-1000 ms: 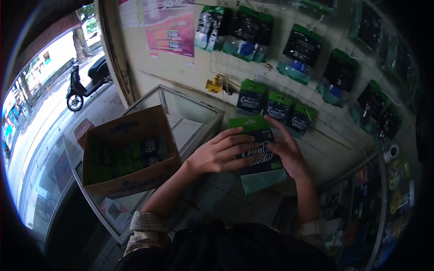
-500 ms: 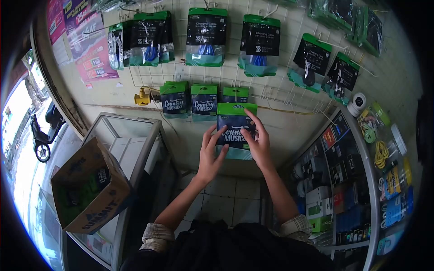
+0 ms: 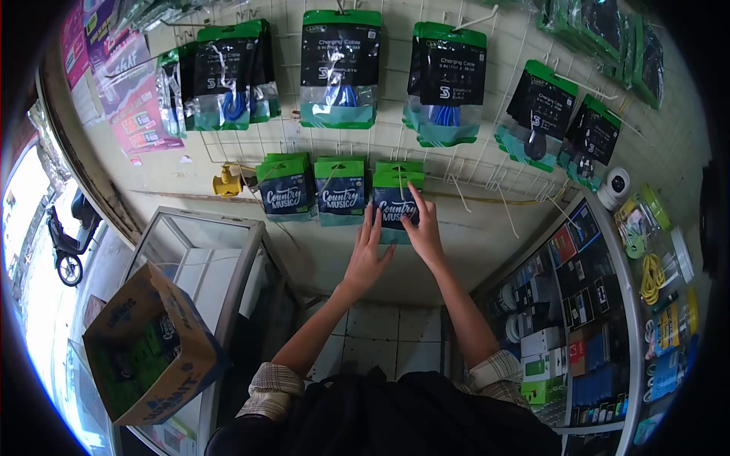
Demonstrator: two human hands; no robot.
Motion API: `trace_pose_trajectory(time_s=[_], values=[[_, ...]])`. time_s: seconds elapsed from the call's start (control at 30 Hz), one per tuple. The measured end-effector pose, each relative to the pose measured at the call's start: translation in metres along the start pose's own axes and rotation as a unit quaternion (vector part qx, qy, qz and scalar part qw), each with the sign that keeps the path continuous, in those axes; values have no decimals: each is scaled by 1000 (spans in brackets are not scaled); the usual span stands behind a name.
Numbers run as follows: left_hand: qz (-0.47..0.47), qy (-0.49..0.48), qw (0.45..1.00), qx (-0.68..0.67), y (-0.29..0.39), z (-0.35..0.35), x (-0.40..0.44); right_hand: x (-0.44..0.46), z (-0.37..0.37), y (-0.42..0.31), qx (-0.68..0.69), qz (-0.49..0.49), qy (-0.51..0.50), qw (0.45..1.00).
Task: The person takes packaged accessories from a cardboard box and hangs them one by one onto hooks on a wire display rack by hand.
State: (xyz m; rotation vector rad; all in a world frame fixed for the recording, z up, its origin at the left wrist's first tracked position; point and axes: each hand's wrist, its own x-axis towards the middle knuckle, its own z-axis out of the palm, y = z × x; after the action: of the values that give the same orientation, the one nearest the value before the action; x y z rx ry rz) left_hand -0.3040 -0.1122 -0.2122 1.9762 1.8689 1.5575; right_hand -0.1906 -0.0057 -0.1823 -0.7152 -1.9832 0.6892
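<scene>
A navy and green "Country Music" packet (image 3: 394, 199) is up at the rack's lower row, in front of other green-topped packets, with a wire hook at its top. My left hand (image 3: 366, 262) holds its lower left edge, fingers stretched upward and thumb near the bottom. My right hand (image 3: 426, 237) grips the right side, index finger raised along the edge and thumb on the front. Whether the hook passes fully through the hole is hard to see. Matching packets (image 3: 341, 191) hang just left, and another stack (image 3: 286, 190) hangs beyond them.
Charging cable packets (image 3: 340, 64) hang in the row above. At left, an open cardboard box (image 3: 179, 372) with similar packets sits on a glass display case (image 3: 255, 243). A shelf case (image 3: 608, 258) of boxed goods stands right, with a white camera (image 3: 614, 182) near its top.
Both hands have carried the packet forward to the rack's lower row, where it now meets the third hook. The view has shifted slightly, bringing the rack closer.
</scene>
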Motion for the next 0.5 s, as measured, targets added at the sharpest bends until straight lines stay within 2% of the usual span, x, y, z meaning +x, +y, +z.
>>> trace_pose_trajectory(time_s=[0.13, 0.27, 0.37, 0.43, 0.5], values=[[18, -42, 999, 18, -26, 17, 17, 15, 15, 24, -48, -12, 27, 998], [-23, -80, 996, -10, -33, 22, 22, 21, 14, 31, -64, -6, 13, 998], [-2, -58, 998, 22, -29, 20, 13, 7, 11, 29, -109, -23, 8, 994], [-2, -51, 999, 3, -15, 8, 1, -19, 9, 13, -190, -54, 94, 976], [-7, -38, 999, -11, 3, -11, -18, -57, 10, -1, -215, -83, 60, 971]])
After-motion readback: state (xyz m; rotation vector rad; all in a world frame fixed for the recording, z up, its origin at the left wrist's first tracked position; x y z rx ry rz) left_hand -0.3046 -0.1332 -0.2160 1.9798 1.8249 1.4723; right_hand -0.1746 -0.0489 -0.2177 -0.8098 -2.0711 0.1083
